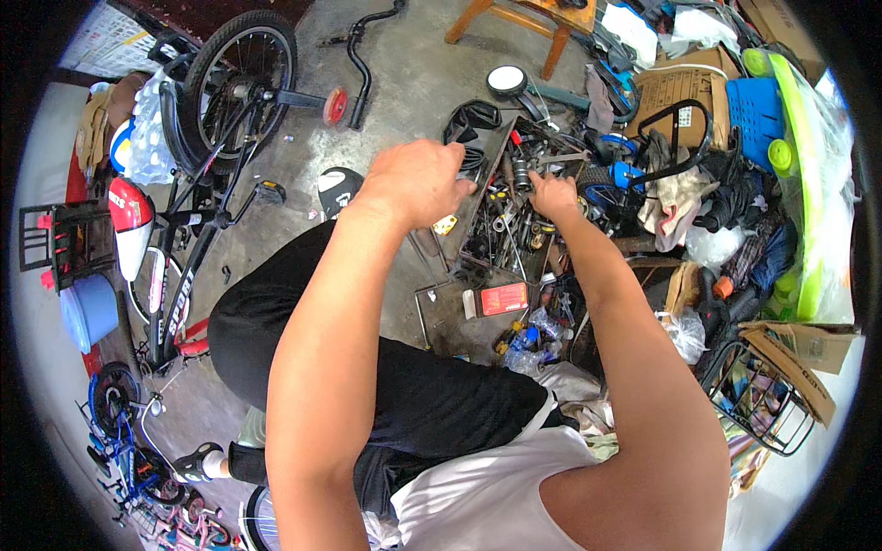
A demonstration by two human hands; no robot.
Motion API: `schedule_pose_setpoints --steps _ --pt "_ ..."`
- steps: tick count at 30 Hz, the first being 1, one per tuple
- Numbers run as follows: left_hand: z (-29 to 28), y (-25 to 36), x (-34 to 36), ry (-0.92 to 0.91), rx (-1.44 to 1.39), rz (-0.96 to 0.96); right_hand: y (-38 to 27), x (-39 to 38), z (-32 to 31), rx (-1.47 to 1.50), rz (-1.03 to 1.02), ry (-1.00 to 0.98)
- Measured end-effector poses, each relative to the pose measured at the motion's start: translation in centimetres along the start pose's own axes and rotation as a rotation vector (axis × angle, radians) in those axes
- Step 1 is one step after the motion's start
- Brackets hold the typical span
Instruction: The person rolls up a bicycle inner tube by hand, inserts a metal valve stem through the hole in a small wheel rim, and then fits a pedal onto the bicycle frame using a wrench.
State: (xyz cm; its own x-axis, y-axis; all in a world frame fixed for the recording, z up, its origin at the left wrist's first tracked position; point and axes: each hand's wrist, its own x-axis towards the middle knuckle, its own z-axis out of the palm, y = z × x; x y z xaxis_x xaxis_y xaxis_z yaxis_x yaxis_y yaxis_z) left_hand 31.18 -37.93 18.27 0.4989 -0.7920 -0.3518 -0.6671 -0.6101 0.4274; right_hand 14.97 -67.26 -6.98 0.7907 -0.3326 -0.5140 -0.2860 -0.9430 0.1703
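My left hand [415, 182] is held above the floor, just left of a dark metal tool tray [487, 174]. Its fingers curl down and inward, and whatever they may hold is hidden under the hand. Over the tray's right side is my right hand [556, 195], index finger stretched down among the tools and nothing visibly gripped. Close to its fingertips are a wrench [562, 157] and a dark cylindrical tool [522, 174] with a red part nearby. Sockets, wrenches and other metal tools heap up in the tray. A black bundle [473, 121] lies by its far end.
To the left is a bicycle with a red-and-white saddle [131, 216] and a small red training wheel [335, 106]. A black handlebar [358, 69] lies beyond my hands. A red-and-white box [502, 299] sits nearer me. Right: cardboard box [680, 92], blue basket [755, 110], cluttered parts.
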Motion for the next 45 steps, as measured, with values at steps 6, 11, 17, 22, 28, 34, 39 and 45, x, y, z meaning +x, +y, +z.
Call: schedule_pose_setpoints --steps 6,11,17,22,28,34,39,45 --pt "-1.0 0.7 -0.2 0.04 -0.001 0.047 5.0 -2.1 2.5 -0.085 -0.058 0.199" --pt "-1.0 2.0 0.3 0.098 -0.001 0.088 2.9 1.5 1.9 -0.012 -0.099 0.238" --pt "-0.7 2.3 0.0 0.069 -0.036 0.116 1.2 3.8 1.3 0.045 0.025 0.049" --pt "-1.1 1.1 -0.2 0.081 -0.036 0.08 2.0 3.9 -0.2 -0.14 -0.233 0.15" --pt "-1.4 0.7 -0.9 -0.034 -0.089 -0.005 2.3 2.6 -1.7 -0.121 -0.474 0.135" --pt "-2.0 0.8 -1.1 0.312 -0.174 0.068 0.8 0.5 -3.9 1.334 0.033 0.583" --pt "-5.1 2.1 -4.2 0.765 -0.302 0.042 -7.0 -4.1 -17.0 1.655 -0.249 0.675" --pt "-10.1 1.7 -12.4 1.46 -0.184 0.064 -19.0 -12.8 -36.9 1.878 -0.837 0.782"
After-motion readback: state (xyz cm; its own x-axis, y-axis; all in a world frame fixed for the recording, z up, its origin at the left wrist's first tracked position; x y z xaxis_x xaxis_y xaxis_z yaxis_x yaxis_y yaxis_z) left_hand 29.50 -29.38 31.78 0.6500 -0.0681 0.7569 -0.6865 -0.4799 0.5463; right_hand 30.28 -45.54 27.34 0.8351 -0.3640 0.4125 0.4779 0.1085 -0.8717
